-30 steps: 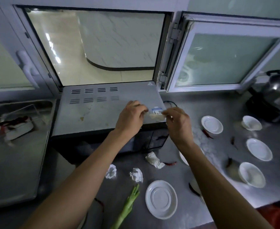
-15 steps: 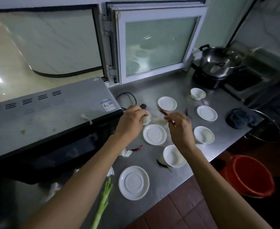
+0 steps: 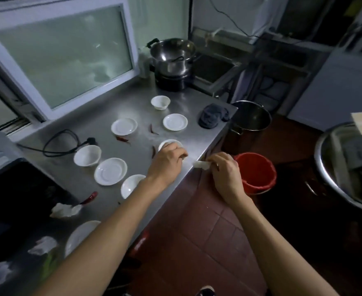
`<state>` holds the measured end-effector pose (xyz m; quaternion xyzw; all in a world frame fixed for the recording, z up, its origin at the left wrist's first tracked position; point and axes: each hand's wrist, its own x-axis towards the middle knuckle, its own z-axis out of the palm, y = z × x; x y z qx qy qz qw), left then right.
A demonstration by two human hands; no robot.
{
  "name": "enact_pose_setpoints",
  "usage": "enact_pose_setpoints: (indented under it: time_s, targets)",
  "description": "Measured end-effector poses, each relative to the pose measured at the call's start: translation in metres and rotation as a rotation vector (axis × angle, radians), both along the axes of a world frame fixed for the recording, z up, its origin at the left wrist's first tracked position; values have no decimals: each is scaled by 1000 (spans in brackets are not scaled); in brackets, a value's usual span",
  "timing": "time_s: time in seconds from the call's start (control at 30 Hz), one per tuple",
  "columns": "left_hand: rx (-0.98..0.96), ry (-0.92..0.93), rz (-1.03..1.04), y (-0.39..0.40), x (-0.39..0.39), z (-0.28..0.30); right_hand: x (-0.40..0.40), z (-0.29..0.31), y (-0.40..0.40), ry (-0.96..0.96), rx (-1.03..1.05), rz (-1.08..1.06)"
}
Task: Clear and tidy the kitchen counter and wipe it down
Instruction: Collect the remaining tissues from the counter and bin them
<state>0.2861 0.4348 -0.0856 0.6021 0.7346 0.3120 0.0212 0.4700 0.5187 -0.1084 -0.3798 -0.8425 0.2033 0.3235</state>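
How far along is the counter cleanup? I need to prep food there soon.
Early. In hand: the right hand pinches a white scrap near the red bucket; the left hand is curled. Left: white dishes, red chilies and crumpled tissues litter the counter; the grey cloth lies unused.

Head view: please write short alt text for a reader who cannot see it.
Right hand pinches a small white scrap beyond the steel counter edge, near a red plastic bucket; left hand is over a white bowl.
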Motion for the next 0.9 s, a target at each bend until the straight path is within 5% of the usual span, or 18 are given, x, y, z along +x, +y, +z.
enact_pose_setpoints:
  time_s: [0.4,0.9]
  targets:
    - [-85,-5,-300,125,148,-38,161,-32,65,11,-74,-323]
    - [-214,-106,-482,285,147,-96,178,-74,181,-136,-198,-512]
